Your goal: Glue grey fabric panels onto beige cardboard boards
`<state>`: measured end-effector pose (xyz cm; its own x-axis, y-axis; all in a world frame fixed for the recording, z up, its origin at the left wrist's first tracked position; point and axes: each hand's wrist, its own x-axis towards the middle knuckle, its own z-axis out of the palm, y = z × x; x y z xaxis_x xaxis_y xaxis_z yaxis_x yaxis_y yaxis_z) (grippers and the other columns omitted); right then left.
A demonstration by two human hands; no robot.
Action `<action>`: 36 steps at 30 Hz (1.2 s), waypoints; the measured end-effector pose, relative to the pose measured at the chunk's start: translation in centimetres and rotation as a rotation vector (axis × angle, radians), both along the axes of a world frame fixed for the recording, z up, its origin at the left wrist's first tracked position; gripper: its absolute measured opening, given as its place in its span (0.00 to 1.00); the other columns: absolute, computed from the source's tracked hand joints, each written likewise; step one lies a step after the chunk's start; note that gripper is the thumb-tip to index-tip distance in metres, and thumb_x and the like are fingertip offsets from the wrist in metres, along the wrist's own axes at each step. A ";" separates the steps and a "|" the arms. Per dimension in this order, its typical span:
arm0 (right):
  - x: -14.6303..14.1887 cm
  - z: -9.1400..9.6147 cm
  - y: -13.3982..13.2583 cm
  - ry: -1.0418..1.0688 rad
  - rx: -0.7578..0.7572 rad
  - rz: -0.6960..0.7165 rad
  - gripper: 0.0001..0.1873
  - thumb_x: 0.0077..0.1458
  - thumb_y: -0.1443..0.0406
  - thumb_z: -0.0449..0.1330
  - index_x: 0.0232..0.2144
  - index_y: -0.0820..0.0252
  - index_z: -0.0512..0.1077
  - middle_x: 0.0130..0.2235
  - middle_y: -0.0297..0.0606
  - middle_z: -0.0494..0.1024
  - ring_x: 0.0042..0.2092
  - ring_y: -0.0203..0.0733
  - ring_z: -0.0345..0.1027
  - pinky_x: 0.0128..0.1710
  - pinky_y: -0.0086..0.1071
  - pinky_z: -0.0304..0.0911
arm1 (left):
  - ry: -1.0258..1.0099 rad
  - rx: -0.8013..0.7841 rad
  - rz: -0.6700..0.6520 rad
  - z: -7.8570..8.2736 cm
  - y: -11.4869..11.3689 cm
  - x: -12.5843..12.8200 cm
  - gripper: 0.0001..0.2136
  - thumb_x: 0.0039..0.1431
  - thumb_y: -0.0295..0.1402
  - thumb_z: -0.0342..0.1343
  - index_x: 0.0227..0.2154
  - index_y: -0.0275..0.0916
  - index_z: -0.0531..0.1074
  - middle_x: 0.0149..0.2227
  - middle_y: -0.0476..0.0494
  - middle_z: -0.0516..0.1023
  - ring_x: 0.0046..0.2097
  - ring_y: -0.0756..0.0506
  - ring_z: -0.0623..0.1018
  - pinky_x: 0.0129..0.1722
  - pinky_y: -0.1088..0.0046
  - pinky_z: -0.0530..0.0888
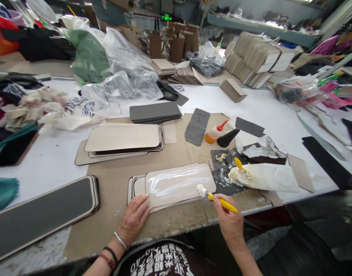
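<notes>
My right hand (229, 220) grips a yellow-handled brush (224, 203), its bristles loaded with white paste at the right end of a beige board (178, 184). Streaks of wet white glue cover much of that board, which tops a small, slightly fanned stack. My left hand (135, 214) lies with fingers outstretched on the stack's lower left corner, holding nothing. To the right, a cut-open white plastic bottle (273, 177) holds more paste, and a second yellow-handled tool (238, 164) sticks up from it. Beneath its mouth is a dark, paste-smeared sheet (222, 157).
Beige boards (122, 137) are piled behind, dark grey boards (154, 111) farther back. A long stack with dark tops (46, 214) lies left. An orange-filled squeeze bottle (214, 134) and a black cone (227, 138) stand mid-table. Plastic bags (118, 84) and bundled boards (256, 57) line the back.
</notes>
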<state>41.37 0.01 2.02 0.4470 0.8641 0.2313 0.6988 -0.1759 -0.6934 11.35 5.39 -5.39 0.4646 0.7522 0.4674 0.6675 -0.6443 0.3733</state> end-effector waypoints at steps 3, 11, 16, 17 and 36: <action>2.3 -0.2 -0.6 -0.041 -0.014 -0.042 0.11 0.53 0.58 0.52 0.29 0.59 0.68 0.31 0.38 0.72 0.34 0.40 0.66 0.38 0.36 0.61 | 0.017 -0.009 0.011 0.2 -0.1 0.1 0.09 0.53 0.28 0.52 0.38 0.37 0.67 0.42 0.40 0.73 0.47 0.44 0.71 0.46 0.63 0.71; 3.8 0.5 0.7 -0.040 0.031 -0.123 0.13 0.52 0.56 0.52 0.29 0.60 0.68 0.31 0.39 0.72 0.35 0.41 0.66 0.38 0.35 0.61 | 0.065 -0.121 0.273 1.0 -0.2 2.0 0.09 0.54 0.34 0.48 0.36 0.38 0.67 0.37 0.41 0.70 0.41 0.43 0.70 0.41 0.62 0.71; 3.8 -0.4 1.8 -0.095 0.072 -0.015 0.13 0.54 0.56 0.51 0.30 0.60 0.68 0.31 0.39 0.72 0.35 0.40 0.66 0.39 0.35 0.61 | 0.132 -0.342 0.444 0.7 0.0 2.8 0.14 0.53 0.37 0.46 0.41 0.37 0.64 0.39 0.40 0.67 0.43 0.41 0.67 0.45 0.58 0.68; 3.9 -0.6 1.8 -0.105 0.068 -0.013 0.14 0.54 0.56 0.51 0.30 0.60 0.68 0.31 0.40 0.72 0.35 0.40 0.66 0.39 0.34 0.61 | 0.132 -0.369 0.457 0.7 0.1 2.9 0.13 0.53 0.36 0.45 0.41 0.36 0.64 0.39 0.40 0.67 0.43 0.41 0.67 0.45 0.58 0.67; -2.1 0.1 7.4 0.331 -0.012 0.234 0.14 0.50 0.55 0.54 0.29 0.60 0.69 0.31 0.38 0.72 0.35 0.40 0.66 0.37 0.31 0.61 | 0.016 -0.537 0.560 0.8 -0.2 3.7 0.13 0.50 0.26 0.45 0.40 0.35 0.64 0.37 0.40 0.67 0.41 0.43 0.70 0.43 0.61 0.70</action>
<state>39.26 7.44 2.12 0.2862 0.9532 0.0972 0.4602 -0.0478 -0.8865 15.05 5.20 -4.63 -0.0481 0.9984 -0.0310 0.8481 0.0572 0.5267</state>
